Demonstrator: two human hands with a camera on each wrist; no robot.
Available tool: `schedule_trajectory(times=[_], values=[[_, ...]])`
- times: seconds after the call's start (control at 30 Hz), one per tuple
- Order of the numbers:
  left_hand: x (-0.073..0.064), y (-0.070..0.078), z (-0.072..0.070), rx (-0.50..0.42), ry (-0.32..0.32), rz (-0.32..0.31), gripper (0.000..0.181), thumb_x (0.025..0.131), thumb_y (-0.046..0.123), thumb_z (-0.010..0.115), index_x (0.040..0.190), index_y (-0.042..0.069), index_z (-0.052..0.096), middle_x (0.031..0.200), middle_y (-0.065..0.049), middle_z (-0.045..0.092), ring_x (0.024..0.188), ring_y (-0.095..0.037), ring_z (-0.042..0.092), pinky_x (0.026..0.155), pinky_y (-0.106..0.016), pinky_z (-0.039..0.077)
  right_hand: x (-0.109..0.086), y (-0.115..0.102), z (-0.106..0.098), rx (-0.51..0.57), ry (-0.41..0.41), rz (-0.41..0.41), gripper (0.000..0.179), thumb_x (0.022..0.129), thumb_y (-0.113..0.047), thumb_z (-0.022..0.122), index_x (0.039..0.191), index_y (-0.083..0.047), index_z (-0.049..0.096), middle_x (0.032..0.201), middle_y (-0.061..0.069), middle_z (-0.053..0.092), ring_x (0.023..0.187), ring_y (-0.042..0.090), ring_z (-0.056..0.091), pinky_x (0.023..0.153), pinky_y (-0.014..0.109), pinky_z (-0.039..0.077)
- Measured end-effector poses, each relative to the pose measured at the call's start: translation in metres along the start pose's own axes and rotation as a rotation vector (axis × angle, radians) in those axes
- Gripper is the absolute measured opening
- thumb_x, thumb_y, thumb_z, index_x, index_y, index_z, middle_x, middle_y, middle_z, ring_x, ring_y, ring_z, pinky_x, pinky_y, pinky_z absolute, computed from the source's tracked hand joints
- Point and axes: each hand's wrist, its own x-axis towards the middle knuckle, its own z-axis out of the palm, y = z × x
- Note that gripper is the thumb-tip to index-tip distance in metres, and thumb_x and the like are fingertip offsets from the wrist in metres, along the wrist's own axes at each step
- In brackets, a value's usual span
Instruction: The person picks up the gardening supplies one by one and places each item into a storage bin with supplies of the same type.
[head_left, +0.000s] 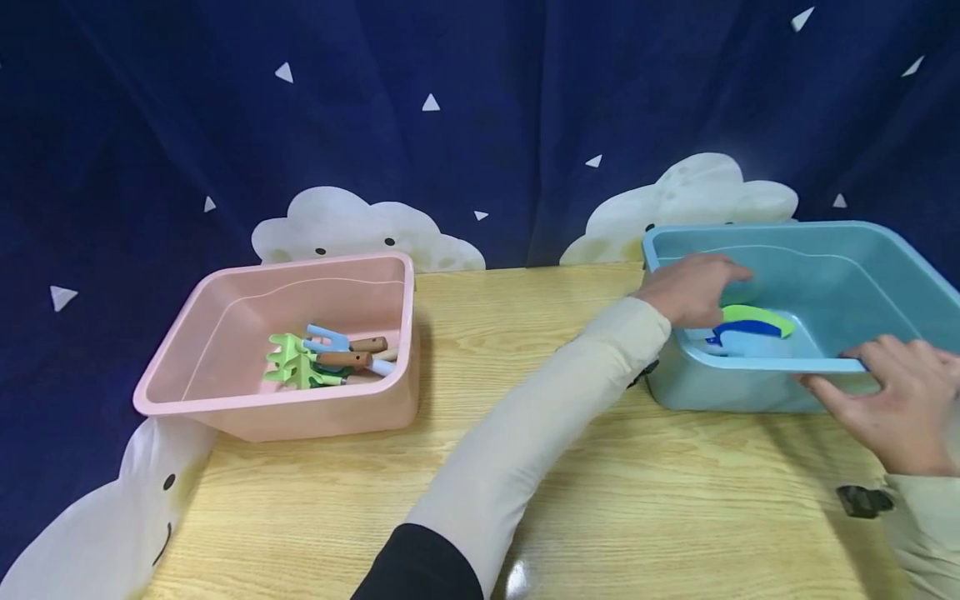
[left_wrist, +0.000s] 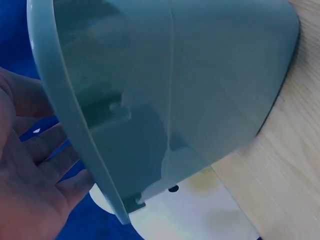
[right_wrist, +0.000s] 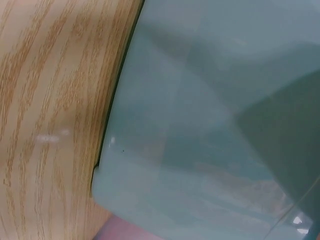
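At the right of the head view, my left hand [head_left: 690, 292] reaches over the left rim of a blue plastic bin [head_left: 847, 296]. Its fingers are loosely spread in the left wrist view, with nothing in the palm. Close by the fingers, a curved lime-green and blue handle-like piece [head_left: 757, 318] lies inside the bin; its left end is partly hidden by the hand. My right hand [head_left: 900, 396] grips the bin's near rim, thumb outside and fingers over the edge. In the right wrist view, the bin's outer wall [right_wrist: 200, 125] fills most of the picture.
A pink bin [head_left: 273, 408] stands at the left, holding several small garden tools, among them a green rake [head_left: 288, 358] and a light blue fork [head_left: 327, 339]. Both bins rest on a wooden table [head_left: 600, 500]. A dark blue curtain [head_left: 480, 50] with clouds hangs behind.
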Motion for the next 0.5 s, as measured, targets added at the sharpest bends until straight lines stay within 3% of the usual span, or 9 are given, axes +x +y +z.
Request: schedule_trajectory(times=[0.1, 0.23, 0.4, 0.5], values=[[-0.005, -0.008, -0.001, -0.034, 0.019, -0.008, 0.059, 0.096, 0.022, 0.056, 0.148, 0.043, 0.039, 0.155, 0.028, 0.034, 0.143, 0.008, 0.030, 0.107, -0.011, 0.035, 0.000, -0.001, 0.000, -0.021, -0.025, 0.019, 0.097, 0.077, -0.089, 0.037, 0.075, 0.004, 0.062, 0.068, 0.024, 0.058, 0.065, 0.042, 0.046, 0.067, 0.052, 0.026], [-0.018, -0.019, -0.003, -0.067, 0.063, 0.008, 0.055, 0.097, 0.017, 0.049, 0.147, 0.039, 0.043, 0.155, 0.024, 0.037, 0.141, 0.004, 0.036, 0.095, -0.012, 0.043, 0.001, -0.004, -0.001, -0.034, -0.064, 0.050, 0.100, 0.077, -0.091, 0.033, 0.077, 0.005, 0.062, 0.070, 0.025, 0.058, 0.069, 0.043, 0.047, 0.069, 0.051, 0.026], [-0.039, -0.034, 0.000, -0.050, 0.125, 0.085, 0.051, 0.098, 0.014, 0.044, 0.146, 0.030, 0.048, 0.151, 0.015, 0.046, 0.135, -0.001, 0.044, 0.089, -0.013, 0.043, 0.001, -0.005, -0.002, -0.042, -0.103, 0.071, 0.103, 0.076, -0.092, 0.027, 0.077, 0.005, 0.061, 0.071, 0.027, 0.058, 0.070, 0.044, 0.049, 0.067, 0.049, 0.027], [-0.056, -0.037, 0.004, -0.037, 0.167, 0.145, 0.048, 0.098, 0.015, 0.044, 0.144, 0.024, 0.051, 0.148, 0.010, 0.051, 0.123, -0.004, 0.051, 0.087, -0.014, 0.043, -0.002, -0.004, -0.002, -0.026, -0.078, 0.047, 0.101, 0.078, -0.090, 0.030, 0.076, 0.007, 0.060, 0.069, 0.027, 0.057, 0.069, 0.044, 0.048, 0.063, 0.047, 0.027]])
